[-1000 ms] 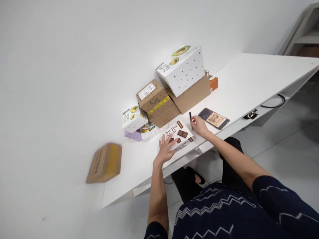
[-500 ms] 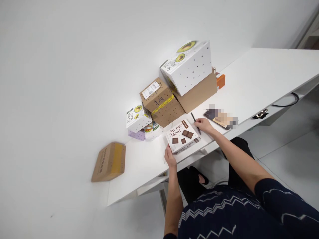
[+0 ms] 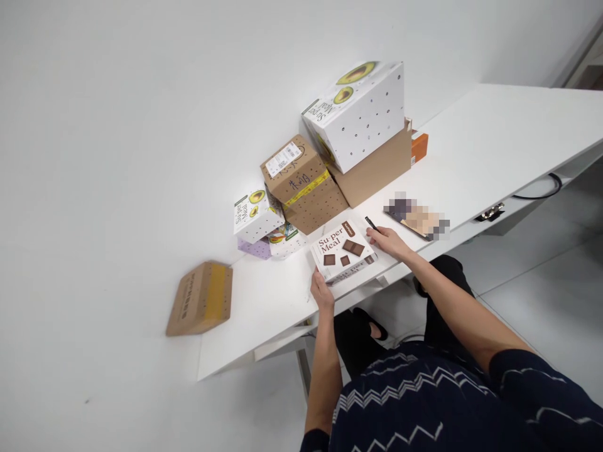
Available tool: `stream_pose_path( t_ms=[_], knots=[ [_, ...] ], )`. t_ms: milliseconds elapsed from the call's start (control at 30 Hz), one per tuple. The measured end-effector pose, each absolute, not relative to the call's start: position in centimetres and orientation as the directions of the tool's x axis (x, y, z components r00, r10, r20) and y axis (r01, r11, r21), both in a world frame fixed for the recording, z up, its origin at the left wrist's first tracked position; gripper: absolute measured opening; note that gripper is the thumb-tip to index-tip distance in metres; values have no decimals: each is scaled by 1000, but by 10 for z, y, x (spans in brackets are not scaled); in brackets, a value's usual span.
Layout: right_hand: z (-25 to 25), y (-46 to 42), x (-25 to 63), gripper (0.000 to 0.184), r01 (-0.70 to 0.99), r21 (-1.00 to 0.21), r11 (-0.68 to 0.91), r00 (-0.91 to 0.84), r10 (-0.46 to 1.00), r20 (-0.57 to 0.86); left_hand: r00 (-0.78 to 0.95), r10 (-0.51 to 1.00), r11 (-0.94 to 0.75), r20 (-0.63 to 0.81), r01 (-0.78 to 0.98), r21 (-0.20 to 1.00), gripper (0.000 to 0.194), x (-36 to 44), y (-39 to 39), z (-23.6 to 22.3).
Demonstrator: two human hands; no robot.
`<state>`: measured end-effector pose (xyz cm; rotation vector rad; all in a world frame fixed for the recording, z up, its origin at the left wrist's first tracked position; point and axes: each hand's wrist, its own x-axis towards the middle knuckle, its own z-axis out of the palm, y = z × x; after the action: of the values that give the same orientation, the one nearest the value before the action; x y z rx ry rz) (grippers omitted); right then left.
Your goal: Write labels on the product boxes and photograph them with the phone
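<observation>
A flat white "Su-per Meal" box (image 3: 342, 250) with brown chocolate squares printed on it lies near the front edge of the white table (image 3: 475, 144). My left hand (image 3: 321, 290) grips the box's near left corner, fingers closed on its edge. On the box's right side rests my right hand (image 3: 387, 240), closed on a thin black pen (image 3: 371, 223) whose tip points away from me.
Behind stand a taped brown carton (image 3: 301, 183), a big white avocado box (image 3: 360, 113) on a brown carton (image 3: 377, 171), and a small avocado box (image 3: 254, 213). A phone (image 3: 417, 218) lies right. A brown box (image 3: 200, 299) lies on the floor left.
My left hand slid from flat on top of the box to gripping its near left corner. The box has turned slightly. The right hand stays by the box with the pen.
</observation>
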<state>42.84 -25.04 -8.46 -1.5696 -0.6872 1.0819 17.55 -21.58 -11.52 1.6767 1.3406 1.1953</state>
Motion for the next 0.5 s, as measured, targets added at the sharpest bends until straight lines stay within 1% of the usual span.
stream_pose_path(
  t_ms=[67, 133, 233, 333, 433, 500],
  knots=[
    [-84, -250, 429, 41, -11, -951, -308, 409, 867, -286, 63, 962, -271, 266, 362, 892, 62, 176, -217, -114],
    [-84, -250, 430, 44, 30, -947, -320, 388, 877, -284, 69, 958, -284, 278, 361, 888, 61, 176, -217, -114],
    [-84, -252, 430, 48, 0, -946, -323, 350, 886, -303, 74, 959, -279, 272, 386, 879, 61, 175, -216, -115],
    [-83, -260, 425, 50, -2, -962, -274, 303, 916, -262, 96, 962, -270, 254, 431, 861, 61, 177, -216, -113],
    [-81, -267, 416, 46, -3, -977, -214, 293, 934, -206, 111, 965, -264, 239, 395, 880, 57, 182, -215, -103],
    [-81, -269, 409, 43, -57, -977, -208, 274, 937, -215, 89, 966, -257, 241, 354, 899, 55, 184, -214, -91]
  ],
)
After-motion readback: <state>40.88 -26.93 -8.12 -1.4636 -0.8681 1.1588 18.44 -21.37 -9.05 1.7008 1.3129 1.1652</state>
